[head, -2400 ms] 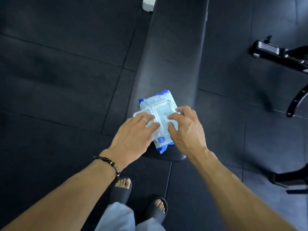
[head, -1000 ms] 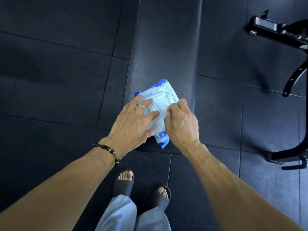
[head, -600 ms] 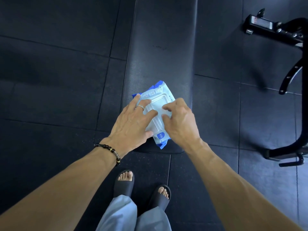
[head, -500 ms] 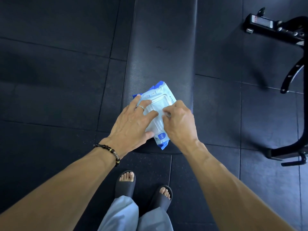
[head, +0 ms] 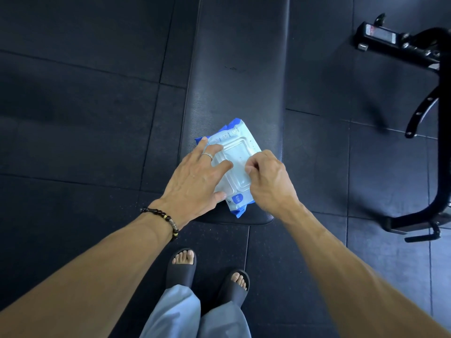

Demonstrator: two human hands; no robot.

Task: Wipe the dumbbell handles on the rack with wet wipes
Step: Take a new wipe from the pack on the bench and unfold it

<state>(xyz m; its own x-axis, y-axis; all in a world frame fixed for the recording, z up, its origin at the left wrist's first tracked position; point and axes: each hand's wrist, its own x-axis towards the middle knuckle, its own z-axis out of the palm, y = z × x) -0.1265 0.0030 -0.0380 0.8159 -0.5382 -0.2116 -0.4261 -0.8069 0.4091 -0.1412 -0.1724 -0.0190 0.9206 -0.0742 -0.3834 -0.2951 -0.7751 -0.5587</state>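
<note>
Wet-wipe pack (head: 233,164) lies near table (head: 238,69) end, left hand (head: 195,181) pressing it flat with straight fingers, right hand (head: 267,178) curled, pinching at lid edge; risk: lid resists, pack slides off the end if hold-down slackens.

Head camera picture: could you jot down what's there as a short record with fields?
Setting: dark rubber floor, black padded bench
Wipes pack: white and blue, lying on the bench's near end, lid closed
Left hand: fingers straight, pressing on the pack
Right hand: fingers curled, pinching at the lid's edge
Wipe pulled out: none
Dumbbells or rack: not in view
Nearby: black metal frame at the right
</note>
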